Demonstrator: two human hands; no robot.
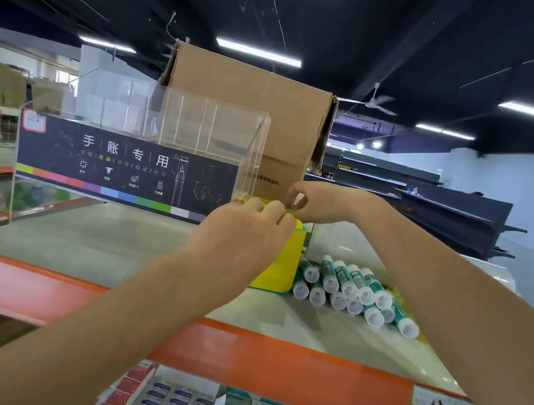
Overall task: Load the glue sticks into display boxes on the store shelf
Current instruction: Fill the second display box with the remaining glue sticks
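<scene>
A yellow display box [282, 267] stands upright on the shelf top [106, 247], just right of centre. My left hand [244, 230] grips its top edge from the front. My right hand [319, 201] pinches the same top flap from behind, fingers closed on the yellow card. To the right of the box lies a loose pile of several glue sticks [354, 293], green and white with translucent caps, resting on their sides. Whatever the box holds is hidden behind my left hand.
A clear acrylic display case [132, 165] with a dark printed front stands at the left of the shelf. A big brown carton [255, 110] rises behind the box. The orange shelf lip [269, 362] runs along the front, with boxed goods [180, 404] below.
</scene>
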